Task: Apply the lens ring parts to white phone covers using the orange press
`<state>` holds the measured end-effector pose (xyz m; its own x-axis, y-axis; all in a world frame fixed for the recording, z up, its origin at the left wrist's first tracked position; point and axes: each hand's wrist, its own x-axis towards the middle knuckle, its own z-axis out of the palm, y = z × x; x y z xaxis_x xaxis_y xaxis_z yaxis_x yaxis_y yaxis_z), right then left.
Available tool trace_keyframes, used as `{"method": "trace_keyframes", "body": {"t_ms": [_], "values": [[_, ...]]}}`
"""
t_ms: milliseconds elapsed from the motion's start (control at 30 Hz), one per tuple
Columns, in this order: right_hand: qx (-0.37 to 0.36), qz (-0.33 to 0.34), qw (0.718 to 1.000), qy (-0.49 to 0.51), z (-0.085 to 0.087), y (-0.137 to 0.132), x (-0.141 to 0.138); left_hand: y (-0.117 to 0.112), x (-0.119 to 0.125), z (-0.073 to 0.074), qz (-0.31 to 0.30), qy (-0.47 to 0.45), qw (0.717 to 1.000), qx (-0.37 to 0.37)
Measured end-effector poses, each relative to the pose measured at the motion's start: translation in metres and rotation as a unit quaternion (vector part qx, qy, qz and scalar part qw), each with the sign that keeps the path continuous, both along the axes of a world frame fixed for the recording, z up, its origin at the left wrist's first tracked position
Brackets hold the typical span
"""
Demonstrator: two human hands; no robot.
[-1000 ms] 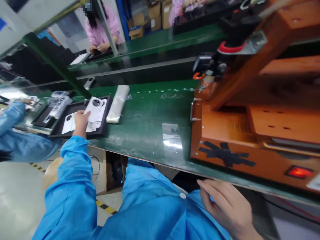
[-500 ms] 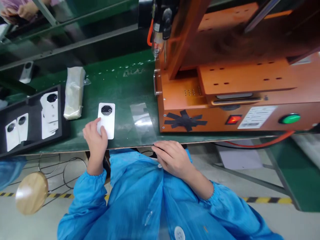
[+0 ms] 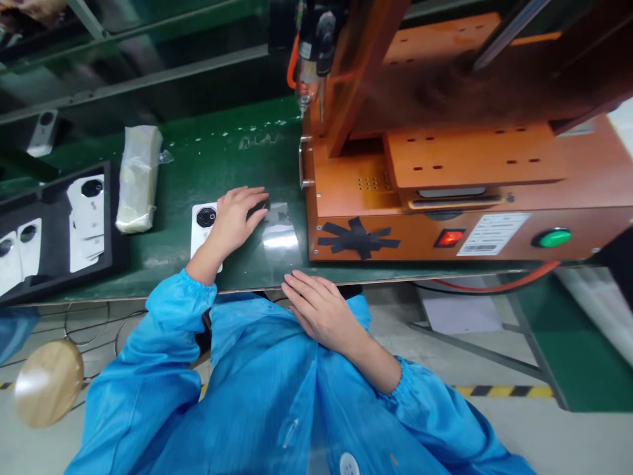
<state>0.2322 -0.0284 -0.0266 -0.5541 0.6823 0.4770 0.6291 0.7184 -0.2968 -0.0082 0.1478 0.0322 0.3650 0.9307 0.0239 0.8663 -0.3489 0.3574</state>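
Note:
A white phone back cover (image 3: 198,239) with a black round camera area lies on the green table (image 3: 212,158). My left hand (image 3: 238,219) hovers at or rests on its right side, hiding part of the cover. Its fingers stretch to the right with the thumb apart, and I see nothing held. Just beyond the fingertips is a clear, shiny strip of film (image 3: 280,234), flat on the table. My right hand (image 3: 324,311) lies with straight fingers at the table's front edge, below the film, holding nothing that I can see.
On the right stands an orange press machine (image 3: 356,204) with a red switch (image 3: 450,238) and green button (image 3: 554,237). To the left are a wrapped pale block (image 3: 138,178) and a black tray (image 3: 54,244) with several white covers. A round wooden stool (image 3: 49,384) stands below.
My left hand has moved right, off the white cover's left edge and across it towards the film. My right hand stays near the table edge. The view has shifted slightly.

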Motion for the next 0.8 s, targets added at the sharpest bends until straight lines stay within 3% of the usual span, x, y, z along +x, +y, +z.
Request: {"method": "trace_keyframes", "body": {"t_ms": [167,333,400,533,633,800], "values": [[-0.005,0.028,0.998,0.061,0.003,-0.002,0.005,-0.027,-0.003,-0.008,-0.014,0.018,1.000,-0.010],[-0.022,0.036,0.985,0.166,0.029,0.017,-0.009,-0.055,-0.009,-0.013,0.020,-0.063,0.998,0.014],[-0.002,-0.015,0.990,0.143,0.042,0.035,-0.026,-0.061,-0.009,-0.014,0.036,-0.096,0.995,0.020],[0.001,-0.130,0.992,-0.001,0.055,0.076,-0.062,-0.065,-0.008,-0.020,0.063,-0.129,0.989,0.021],[-0.015,-0.131,0.989,-0.066,0.052,0.089,-0.072,-0.066,-0.008,-0.025,0.061,-0.133,0.989,0.014],[0.007,-0.100,0.992,-0.073,0.044,0.086,-0.061,-0.075,-0.008,-0.023,0.041,-0.092,0.995,0.002]]}}
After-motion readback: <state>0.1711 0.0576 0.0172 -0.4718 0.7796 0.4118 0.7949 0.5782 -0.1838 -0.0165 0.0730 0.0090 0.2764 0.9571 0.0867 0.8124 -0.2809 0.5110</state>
